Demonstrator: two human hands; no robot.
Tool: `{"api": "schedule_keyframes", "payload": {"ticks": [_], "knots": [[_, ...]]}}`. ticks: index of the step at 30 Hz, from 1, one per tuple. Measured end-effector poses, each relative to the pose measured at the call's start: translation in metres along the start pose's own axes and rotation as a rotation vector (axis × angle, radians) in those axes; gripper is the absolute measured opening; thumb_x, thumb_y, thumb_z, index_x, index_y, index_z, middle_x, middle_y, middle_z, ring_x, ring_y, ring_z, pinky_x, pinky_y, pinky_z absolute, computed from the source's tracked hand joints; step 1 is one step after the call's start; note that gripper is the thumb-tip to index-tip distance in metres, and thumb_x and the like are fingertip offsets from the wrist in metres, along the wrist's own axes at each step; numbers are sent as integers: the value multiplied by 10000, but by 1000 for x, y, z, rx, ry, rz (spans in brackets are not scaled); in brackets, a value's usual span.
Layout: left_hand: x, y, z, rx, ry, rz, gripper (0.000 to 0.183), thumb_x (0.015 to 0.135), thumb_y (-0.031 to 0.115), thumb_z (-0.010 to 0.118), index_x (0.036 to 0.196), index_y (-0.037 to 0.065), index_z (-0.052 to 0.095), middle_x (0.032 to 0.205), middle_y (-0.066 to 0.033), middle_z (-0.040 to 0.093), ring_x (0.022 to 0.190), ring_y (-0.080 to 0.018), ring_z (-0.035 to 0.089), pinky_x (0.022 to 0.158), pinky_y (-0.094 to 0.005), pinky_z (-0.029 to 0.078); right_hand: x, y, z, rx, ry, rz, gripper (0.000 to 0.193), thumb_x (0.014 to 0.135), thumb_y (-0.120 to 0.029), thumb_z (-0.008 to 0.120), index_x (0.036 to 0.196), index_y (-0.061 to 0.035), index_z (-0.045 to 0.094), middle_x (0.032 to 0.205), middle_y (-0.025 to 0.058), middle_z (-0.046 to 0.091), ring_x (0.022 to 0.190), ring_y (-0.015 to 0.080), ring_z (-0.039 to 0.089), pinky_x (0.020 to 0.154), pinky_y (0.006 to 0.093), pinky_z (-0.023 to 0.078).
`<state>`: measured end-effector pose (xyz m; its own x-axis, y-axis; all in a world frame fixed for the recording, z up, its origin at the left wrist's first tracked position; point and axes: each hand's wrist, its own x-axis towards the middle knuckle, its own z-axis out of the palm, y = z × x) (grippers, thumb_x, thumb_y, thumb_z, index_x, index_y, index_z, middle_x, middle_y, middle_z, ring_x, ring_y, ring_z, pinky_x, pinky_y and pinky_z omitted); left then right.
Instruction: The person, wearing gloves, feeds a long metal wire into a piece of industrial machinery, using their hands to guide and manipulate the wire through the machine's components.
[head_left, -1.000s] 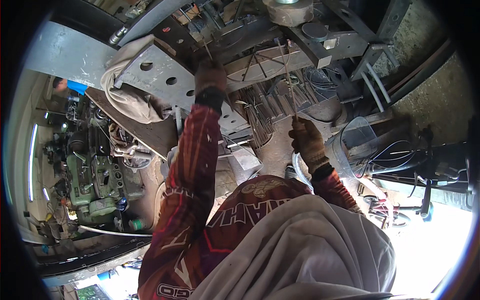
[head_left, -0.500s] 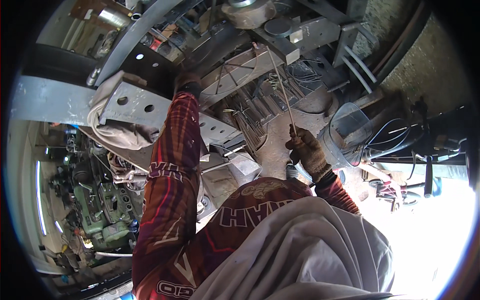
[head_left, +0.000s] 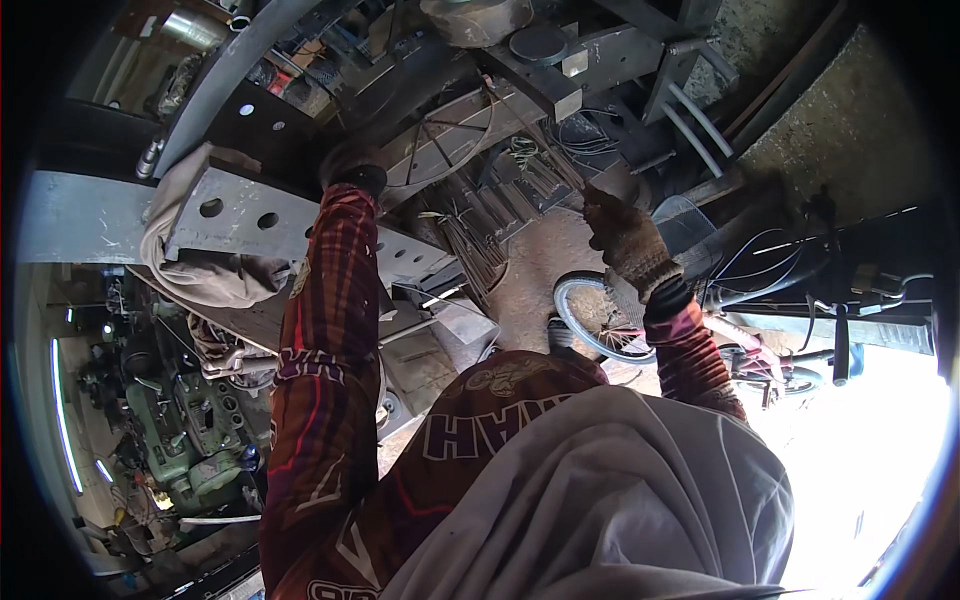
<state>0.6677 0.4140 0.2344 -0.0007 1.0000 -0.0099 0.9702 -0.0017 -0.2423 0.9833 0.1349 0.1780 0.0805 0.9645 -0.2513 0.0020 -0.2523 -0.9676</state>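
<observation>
My right hand, in a brown work glove, is closed around the lower end of a thin rod. The rod slants up and left from the glove toward a steel beam. Farther left, my left hand wears a dark glove and reaches to the dark metalwork by a perforated steel channel. Shadow hides its fingers. Beside that hand, a thin spoked metal ring leans against the beam.
Below the beam lie bundled metal rods and coiled wire. A bicycle wheel stands near my right forearm, with a mesh basket behind the glove. A green engine-like machine sits at left; cloth drapes over the channel.
My right hand has moved up and farther away, with the rod shifting along. The bicycle wheel has come into view, and the basket is now partly covered. My left hand stays by the metalwork.
</observation>
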Motion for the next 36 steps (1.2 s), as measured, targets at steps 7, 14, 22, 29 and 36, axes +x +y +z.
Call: {"api": "schedule_keyframes", "payload": {"ticks": [7,14,22,29,36], "knots": [[0,9,-9,-6,3,74,498,926,415,529,1364,182,572,1332,-142,623,1224,-336,605,1002,-488,496,3,5,0,-28,49,-19,398,1029,-210,565,1419,-132,551,952,-30,653,705,38,589,560,190,490],[-13,38,-13,-175,449,389,510,944,468,476,1359,182,553,1294,-171,620,1169,-374,608,1004,-484,480,13,3,1,-408,-92,-264,643,849,-51,683,1454,-62,466,1049,45,662,749,106,649,612,235,558],[-16,49,7,-454,213,462,511,970,502,419,1356,189,539,1285,-180,616,1162,-406,594,997,-503,467,14,2,11,-463,-71,-473,463,1033,-204,538,1477,-101,460,1008,27,646,694,106,666,505,248,532],[-24,47,0,-436,230,567,461,983,486,425,1242,118,524,1194,-195,643,1119,-419,600,947,-505,482,8,-11,13,-170,-108,-170,457,1020,-223,555,1450,-90,479,1020,67,647,710,154,657,561,299,569],[-17,38,23,-397,390,607,535,982,512,432,1342,123,506,1227,-199,638,1091,-422,615,941,-498,495,20,-24,33,676,-66,212,431,1054,-294,476,1420,-70,434,1225,189,595,910,297,655,740,450,600]]}}
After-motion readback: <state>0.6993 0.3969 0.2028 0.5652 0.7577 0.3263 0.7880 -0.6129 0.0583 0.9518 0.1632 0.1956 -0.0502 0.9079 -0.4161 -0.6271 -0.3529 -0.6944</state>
